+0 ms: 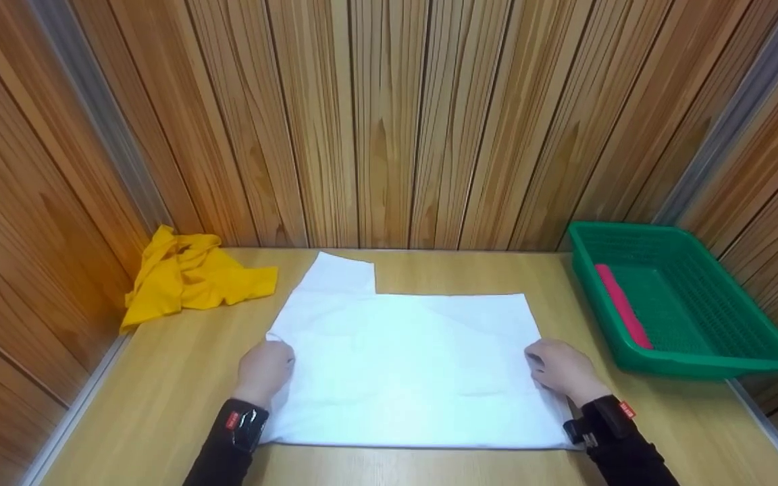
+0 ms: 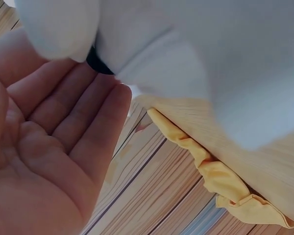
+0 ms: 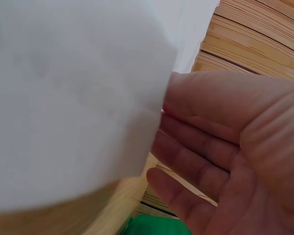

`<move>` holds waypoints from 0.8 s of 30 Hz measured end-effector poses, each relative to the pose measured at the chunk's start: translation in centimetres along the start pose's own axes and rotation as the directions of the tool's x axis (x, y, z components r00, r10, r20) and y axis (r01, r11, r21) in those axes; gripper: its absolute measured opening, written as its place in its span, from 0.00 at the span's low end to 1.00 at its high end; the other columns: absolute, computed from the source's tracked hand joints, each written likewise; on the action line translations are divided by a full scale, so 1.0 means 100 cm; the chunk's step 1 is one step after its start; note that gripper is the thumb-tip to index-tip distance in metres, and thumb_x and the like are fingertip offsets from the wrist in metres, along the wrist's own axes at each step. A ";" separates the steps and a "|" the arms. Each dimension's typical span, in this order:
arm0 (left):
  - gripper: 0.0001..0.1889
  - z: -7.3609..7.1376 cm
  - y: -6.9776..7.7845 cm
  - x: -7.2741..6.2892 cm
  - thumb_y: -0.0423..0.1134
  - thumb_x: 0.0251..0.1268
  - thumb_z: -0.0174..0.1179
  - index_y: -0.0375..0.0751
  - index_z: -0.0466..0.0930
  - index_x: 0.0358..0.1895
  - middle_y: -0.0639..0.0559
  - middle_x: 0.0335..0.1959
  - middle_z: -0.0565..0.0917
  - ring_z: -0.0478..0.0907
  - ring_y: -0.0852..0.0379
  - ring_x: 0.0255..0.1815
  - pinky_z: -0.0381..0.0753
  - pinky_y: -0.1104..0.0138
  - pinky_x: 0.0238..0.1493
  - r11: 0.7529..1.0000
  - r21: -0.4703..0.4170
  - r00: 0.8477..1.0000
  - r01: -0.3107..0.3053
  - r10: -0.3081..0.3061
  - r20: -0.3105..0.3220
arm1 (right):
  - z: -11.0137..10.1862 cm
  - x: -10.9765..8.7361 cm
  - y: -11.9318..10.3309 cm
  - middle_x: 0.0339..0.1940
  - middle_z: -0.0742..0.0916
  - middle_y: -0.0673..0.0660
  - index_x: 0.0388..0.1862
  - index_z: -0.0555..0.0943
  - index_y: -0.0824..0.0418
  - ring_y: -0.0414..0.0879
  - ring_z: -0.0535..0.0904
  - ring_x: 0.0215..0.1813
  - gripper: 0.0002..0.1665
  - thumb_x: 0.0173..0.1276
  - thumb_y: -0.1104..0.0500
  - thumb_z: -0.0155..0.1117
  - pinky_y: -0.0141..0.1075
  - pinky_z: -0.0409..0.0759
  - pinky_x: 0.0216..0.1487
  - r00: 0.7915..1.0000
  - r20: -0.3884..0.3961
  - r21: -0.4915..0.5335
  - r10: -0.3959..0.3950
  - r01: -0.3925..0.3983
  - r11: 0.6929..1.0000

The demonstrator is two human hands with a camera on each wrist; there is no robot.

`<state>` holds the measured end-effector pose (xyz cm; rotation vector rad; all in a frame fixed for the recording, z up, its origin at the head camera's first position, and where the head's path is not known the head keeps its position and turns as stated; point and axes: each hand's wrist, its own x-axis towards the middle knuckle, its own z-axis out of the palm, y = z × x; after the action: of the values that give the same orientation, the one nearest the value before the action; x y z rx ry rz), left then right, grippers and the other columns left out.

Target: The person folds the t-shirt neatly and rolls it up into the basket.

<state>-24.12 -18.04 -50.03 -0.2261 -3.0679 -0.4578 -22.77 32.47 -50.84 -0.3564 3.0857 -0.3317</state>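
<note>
if we pull our two hands unevenly from here, the cloth (image 1: 402, 368) could skew, because each side edge hangs on a small pinch alone. our left hand (image 1: 264, 372) pinches its left edge and our right hand (image 1: 566, 370) its right edge, both partway up the sides. a light hold like that could let the thin fabric slip and drop back creased. the narrow flap at the far left is held by nothing, so it could drag or double under if we lift. swinging wide to the right, we could knock the basket (image 1: 706, 366) by the surface's right edge.

the cloth lies across the middle of the surface (image 1: 173, 405), its flap reaching almost to the far edge. it is plain white, spread mostly flat, with a straight near edge, a squared notch at the far side and faint wrinkles throughout.
</note>
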 end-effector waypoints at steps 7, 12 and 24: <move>0.06 0.001 0.001 -0.003 0.30 0.66 0.60 0.36 0.84 0.31 0.49 0.21 0.76 0.73 0.51 0.26 0.78 0.56 0.37 1.000 0.020 1.000 0.016 -0.016 0.021 | 0.001 -0.004 0.001 0.45 0.85 0.64 0.48 0.83 0.69 0.62 0.80 0.51 0.17 0.59 0.65 0.71 0.56 0.76 0.55 1.000 -0.019 -0.005 -0.012 0.012 1.000; 0.06 0.002 0.001 -0.005 0.30 0.66 0.60 0.36 0.84 0.30 0.50 0.21 0.75 0.73 0.51 0.26 0.77 0.57 0.36 0.999 0.036 1.000 0.013 -0.014 0.013 | -0.003 -0.003 0.000 0.43 0.86 0.63 0.45 0.84 0.67 0.61 0.81 0.49 0.14 0.59 0.65 0.70 0.55 0.76 0.54 0.999 -0.034 0.003 -0.028 0.028 1.000; 0.08 0.003 0.001 -0.007 0.28 0.62 0.60 0.37 0.82 0.24 0.49 0.19 0.77 0.75 0.50 0.24 0.77 0.56 0.31 0.997 0.048 0.994 -0.056 0.060 -0.086 | -0.022 0.048 0.022 0.42 0.86 0.65 0.48 0.83 0.69 0.60 0.80 0.45 0.14 0.67 0.62 0.63 0.55 0.77 0.47 0.995 -0.048 0.163 0.092 -0.083 0.983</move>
<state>-23.37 -17.95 -50.31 -0.2854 -2.9735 -0.3837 -28.03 33.97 -49.15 -0.2096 3.0875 -0.5924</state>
